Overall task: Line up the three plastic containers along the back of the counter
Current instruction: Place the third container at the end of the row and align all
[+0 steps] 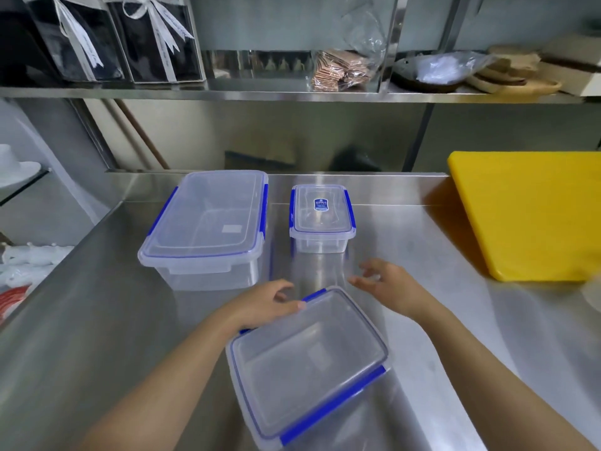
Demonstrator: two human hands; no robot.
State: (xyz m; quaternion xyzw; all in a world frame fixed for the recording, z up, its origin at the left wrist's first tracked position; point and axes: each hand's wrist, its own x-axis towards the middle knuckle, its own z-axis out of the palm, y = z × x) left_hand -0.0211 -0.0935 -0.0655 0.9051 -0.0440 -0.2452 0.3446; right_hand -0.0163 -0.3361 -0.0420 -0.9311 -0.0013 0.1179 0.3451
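Note:
Three clear plastic containers with blue clips stand on the steel counter (97, 320). The large container (208, 222) is at the back left, against the back edge. To its right the small container (321, 216), with a blue label on its lid, also stands near the back. The medium container (309, 362) sits near me, turned at an angle. My left hand (263, 304) rests on the far left corner of its lid, fingers curled over the edge. My right hand (387, 284) hovers just beyond its far right corner, fingers spread, holding nothing.
A yellow cutting board (527, 213) leans at the back right of the counter. A steel shelf (292, 94) above holds ribboned black boxes, a bag of wafers and wooden boards. White items lie off the counter's left edge.

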